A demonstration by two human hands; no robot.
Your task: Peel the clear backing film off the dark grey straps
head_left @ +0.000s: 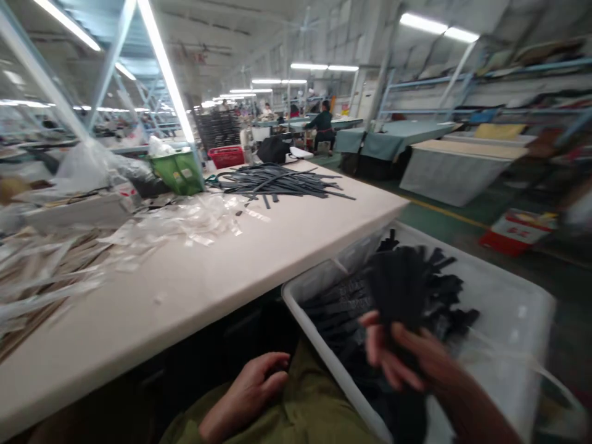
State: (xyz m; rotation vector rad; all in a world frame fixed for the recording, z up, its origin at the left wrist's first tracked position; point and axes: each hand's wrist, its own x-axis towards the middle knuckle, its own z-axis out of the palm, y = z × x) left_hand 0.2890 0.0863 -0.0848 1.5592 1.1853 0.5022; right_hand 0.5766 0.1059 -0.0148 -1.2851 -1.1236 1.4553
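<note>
My right hand (407, 357) is closed around a fanned bundle of dark fabric strips (398, 280), somewhat blurred. It is held over a white plastic bin (513, 314) beside the table's edge. More dark strips (342, 302) lie inside the bin, partly covered by the bundle and my arm. Low in the view, my left hand (254, 388) rests by my lap with its fingers curled in, and nothing shows in it. Further off, a pile of long dark strips (282, 182) is spread on the pale table (222, 265).
White plastic scraps (185, 219) and long pale strips (55, 271) cover the table's left side. A green basket (178, 172) and a red basket (226, 156) stand beyond. A red and white box (518, 231) sits on the floor. A person (324, 126) works further back.
</note>
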